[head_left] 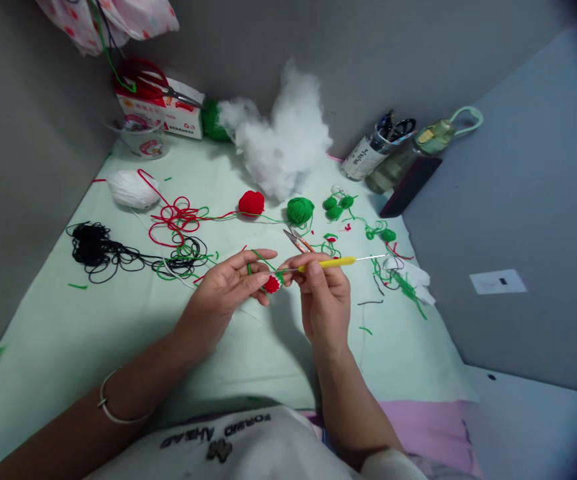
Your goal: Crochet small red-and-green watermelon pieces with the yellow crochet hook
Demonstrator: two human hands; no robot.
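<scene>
My left hand (228,280) pinches a small crocheted piece (272,285), red with a white and green edge. Green yarn (258,256) runs over the fingers of that hand. In my right hand (324,293) is a crochet hook with a yellow handle (336,263), held level, its metal tip pointing left at the edge of the piece. Just beyond my hands lie thread snips (298,240) with orange handles. A green yarn ball (300,211) and a red yarn ball (251,204) sit farther back.
White stuffing (283,137) is heaped at the back. White yarn (132,189) and tangled black yarn (93,245) lie left. Small green crocheted pieces (338,207) and yarn scraps (408,287) are right. A pen cup (366,157) and bottle (398,167) stand by the wall; red scissors (143,79) rest on a box.
</scene>
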